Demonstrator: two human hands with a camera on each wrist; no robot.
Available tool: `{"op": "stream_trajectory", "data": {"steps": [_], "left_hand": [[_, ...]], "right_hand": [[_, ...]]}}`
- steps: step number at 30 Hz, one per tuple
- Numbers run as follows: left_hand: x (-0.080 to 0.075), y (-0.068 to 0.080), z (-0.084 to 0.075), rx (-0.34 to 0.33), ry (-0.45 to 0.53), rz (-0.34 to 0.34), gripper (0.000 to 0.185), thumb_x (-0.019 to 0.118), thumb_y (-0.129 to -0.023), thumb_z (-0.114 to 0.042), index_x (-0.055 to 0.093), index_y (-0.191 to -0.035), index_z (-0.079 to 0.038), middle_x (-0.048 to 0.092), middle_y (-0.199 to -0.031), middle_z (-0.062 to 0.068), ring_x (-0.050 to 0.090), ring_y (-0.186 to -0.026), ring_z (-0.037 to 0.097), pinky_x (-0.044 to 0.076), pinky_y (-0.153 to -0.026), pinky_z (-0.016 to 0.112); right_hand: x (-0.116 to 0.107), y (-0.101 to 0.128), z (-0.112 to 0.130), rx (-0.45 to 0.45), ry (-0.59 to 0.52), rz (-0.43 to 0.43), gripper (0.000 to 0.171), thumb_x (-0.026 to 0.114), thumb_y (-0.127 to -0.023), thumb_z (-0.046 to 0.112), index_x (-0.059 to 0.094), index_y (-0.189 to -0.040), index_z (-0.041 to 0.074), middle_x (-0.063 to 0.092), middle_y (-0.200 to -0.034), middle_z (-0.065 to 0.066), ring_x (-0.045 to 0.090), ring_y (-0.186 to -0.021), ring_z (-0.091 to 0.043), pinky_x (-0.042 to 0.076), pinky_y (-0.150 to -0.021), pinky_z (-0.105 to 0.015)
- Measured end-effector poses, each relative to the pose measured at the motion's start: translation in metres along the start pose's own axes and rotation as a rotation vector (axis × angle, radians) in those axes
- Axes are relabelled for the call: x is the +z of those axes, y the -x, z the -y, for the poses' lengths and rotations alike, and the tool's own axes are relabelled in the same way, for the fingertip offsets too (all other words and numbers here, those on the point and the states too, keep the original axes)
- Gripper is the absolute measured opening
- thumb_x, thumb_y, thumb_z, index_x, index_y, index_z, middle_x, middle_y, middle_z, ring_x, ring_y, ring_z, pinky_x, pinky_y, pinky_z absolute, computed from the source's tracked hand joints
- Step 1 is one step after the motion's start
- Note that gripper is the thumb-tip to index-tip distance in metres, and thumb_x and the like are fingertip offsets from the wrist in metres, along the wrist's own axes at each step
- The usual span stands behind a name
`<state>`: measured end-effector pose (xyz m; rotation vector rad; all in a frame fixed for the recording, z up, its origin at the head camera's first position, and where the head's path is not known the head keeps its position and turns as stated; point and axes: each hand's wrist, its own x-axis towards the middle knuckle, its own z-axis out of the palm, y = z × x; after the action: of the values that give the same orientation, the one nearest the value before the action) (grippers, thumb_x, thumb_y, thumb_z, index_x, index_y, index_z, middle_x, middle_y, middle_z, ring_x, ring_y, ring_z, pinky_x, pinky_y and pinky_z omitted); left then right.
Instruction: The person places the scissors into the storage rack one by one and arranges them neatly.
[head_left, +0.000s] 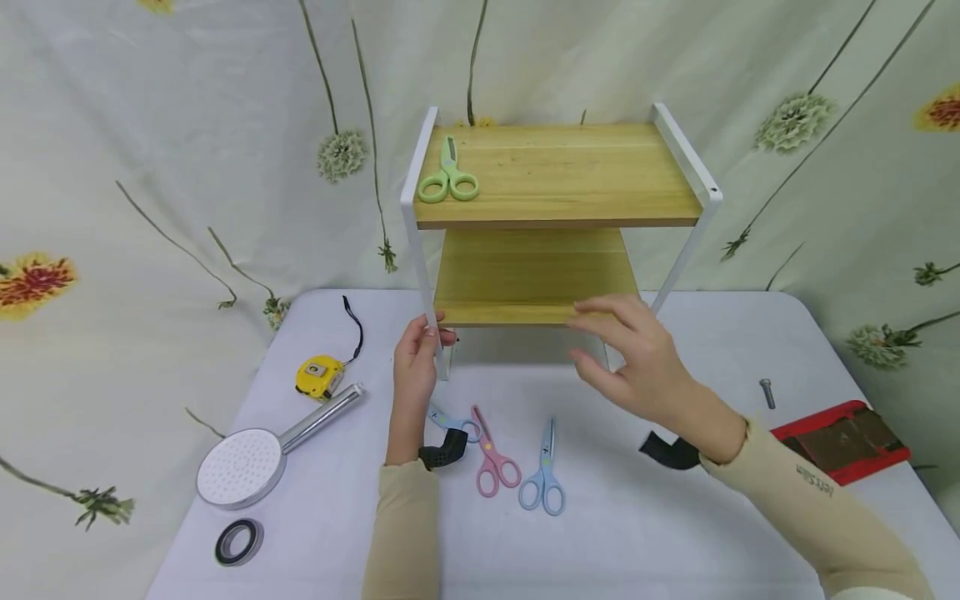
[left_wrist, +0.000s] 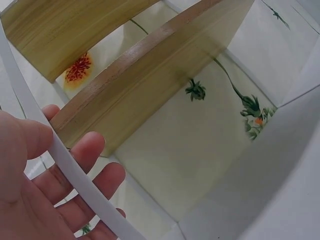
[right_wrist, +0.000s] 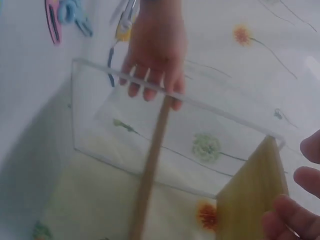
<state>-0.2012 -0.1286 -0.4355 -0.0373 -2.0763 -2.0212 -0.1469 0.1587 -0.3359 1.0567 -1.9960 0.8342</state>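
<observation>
A two-tier shelf (head_left: 570,179) with wooden boards and a white frame stands at the back of the table. My left hand (head_left: 415,362) holds its front left post (left_wrist: 65,157), thumb on one side and fingers on the other, beside the lower board (head_left: 528,279). With fingers spread and slightly bent, my right hand (head_left: 637,358) is in the air before the lower board's right part, holding nothing. Green scissors (head_left: 449,175) lie on the left of the top board. Pink scissors (head_left: 495,454) and blue scissors (head_left: 547,471) lie on the table in front.
Another blue pair of scissors (head_left: 452,422) is partly hidden by the left wrist. Leftward lie a yellow tape measure (head_left: 320,377), a shower head (head_left: 243,467) and a black tape roll (head_left: 238,542). To the right are a bolt (head_left: 767,393) and a red-edged brown item (head_left: 847,442).
</observation>
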Motion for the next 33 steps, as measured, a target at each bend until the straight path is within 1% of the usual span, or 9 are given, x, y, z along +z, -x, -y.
{"op": "stream_trajectory", "data": {"steps": [3, 5, 8, 11, 14, 22, 26, 29, 33], "left_hand": [[-0.001, 0.000, 0.000, 0.009, 0.008, -0.003, 0.032, 0.041, -0.108, -0.011, 0.060, -0.131, 0.000, 0.066, -0.083, -0.011, 0.065, -0.092, 0.006, 0.038, -0.105, 0.044], [-0.001, 0.000, 0.000, 0.016, 0.013, -0.009, 0.032, 0.041, -0.108, -0.010, 0.060, -0.131, 0.001, 0.066, -0.082, -0.012, 0.065, -0.091, 0.004, 0.038, -0.105, 0.044], [0.000, 0.000, 0.000, 0.016, 0.021, -0.016, 0.032, 0.041, -0.108, -0.009, 0.060, -0.130, 0.002, 0.066, -0.082, -0.010, 0.065, -0.090, 0.004, 0.039, -0.105, 0.043], [0.001, 0.001, 0.001, 0.005, 0.019, -0.015, 0.031, 0.041, -0.108, -0.009, 0.060, -0.131, 0.002, 0.067, -0.084, -0.007, 0.064, -0.091, 0.005, 0.039, -0.104, 0.043], [0.002, 0.003, 0.002, -0.003, 0.016, -0.015, 0.031, 0.041, -0.108, -0.010, 0.060, -0.131, 0.001, 0.069, -0.086, -0.005, 0.064, -0.092, 0.005, 0.039, -0.105, 0.045], [0.002, 0.003, 0.003, -0.001, 0.015, -0.019, 0.031, 0.041, -0.108, -0.010, 0.060, -0.131, 0.000, 0.067, -0.085, -0.007, 0.065, -0.092, 0.006, 0.039, -0.107, 0.047], [0.002, 0.005, 0.003, -0.011, -0.002, -0.013, 0.031, 0.041, -0.108, -0.012, 0.060, -0.131, -0.002, 0.067, -0.085, -0.009, 0.064, -0.094, 0.006, 0.038, -0.108, 0.048], [0.001, 0.004, 0.001, -0.001, -0.009, -0.015, 0.031, 0.041, -0.108, -0.012, 0.060, -0.131, -0.002, 0.066, -0.085, -0.008, 0.064, -0.095, 0.006, 0.037, -0.109, 0.047], [0.001, 0.002, 0.000, 0.020, -0.011, -0.019, 0.031, 0.041, -0.108, -0.010, 0.060, -0.130, 0.000, 0.068, -0.086, -0.006, 0.064, -0.093, 0.006, 0.038, -0.108, 0.047]], "right_hand": [[0.013, 0.038, 0.007, 0.075, -0.045, 0.040, 0.031, 0.063, -0.099, 0.029, 0.074, -0.106, 0.001, 0.070, -0.104, -0.014, 0.066, -0.094, -0.027, 0.051, -0.088, -0.024], [0.023, 0.061, 0.012, 0.140, -0.080, 0.112, 0.021, 0.071, -0.092, 0.018, 0.074, -0.106, 0.004, 0.072, -0.100, -0.009, 0.066, -0.086, -0.020, 0.054, -0.079, -0.024], [0.040, 0.093, 0.021, 0.288, -0.128, 0.258, 0.024, 0.078, -0.081, 0.006, 0.074, -0.104, 0.007, 0.070, -0.091, -0.002, 0.060, -0.074, -0.011, 0.052, -0.067, -0.023], [0.053, 0.117, 0.029, 0.474, -0.157, 0.406, 0.020, 0.080, -0.081, 0.009, 0.074, -0.100, 0.009, 0.065, -0.081, 0.003, 0.052, -0.067, -0.003, 0.047, -0.061, -0.020], [0.063, 0.133, 0.035, 0.604, -0.180, 0.499, 0.018, 0.080, -0.083, 0.014, 0.073, -0.098, 0.010, 0.058, -0.075, 0.007, 0.045, -0.064, 0.003, 0.042, -0.059, -0.017], [0.072, 0.148, 0.035, 0.654, -0.201, 0.544, 0.024, 0.081, -0.083, 0.019, 0.072, -0.103, 0.010, 0.050, -0.066, 0.013, 0.039, -0.060, 0.007, 0.038, -0.057, -0.017], [0.072, 0.150, 0.034, 0.651, -0.206, 0.564, 0.028, 0.080, -0.083, 0.021, 0.072, -0.107, 0.008, 0.049, -0.067, 0.013, 0.038, -0.062, 0.007, 0.037, -0.058, -0.017], [0.074, 0.152, 0.036, 0.632, -0.170, 0.572, 0.032, 0.081, -0.082, 0.024, 0.072, -0.109, 0.010, 0.050, -0.071, 0.012, 0.038, -0.065, 0.006, 0.036, -0.059, -0.017], [0.078, 0.152, 0.041, 0.606, -0.078, 0.630, 0.041, 0.082, -0.080, 0.036, 0.071, -0.114, 0.015, 0.053, -0.080, 0.011, 0.039, -0.068, 0.004, 0.036, -0.060, -0.017]]}}
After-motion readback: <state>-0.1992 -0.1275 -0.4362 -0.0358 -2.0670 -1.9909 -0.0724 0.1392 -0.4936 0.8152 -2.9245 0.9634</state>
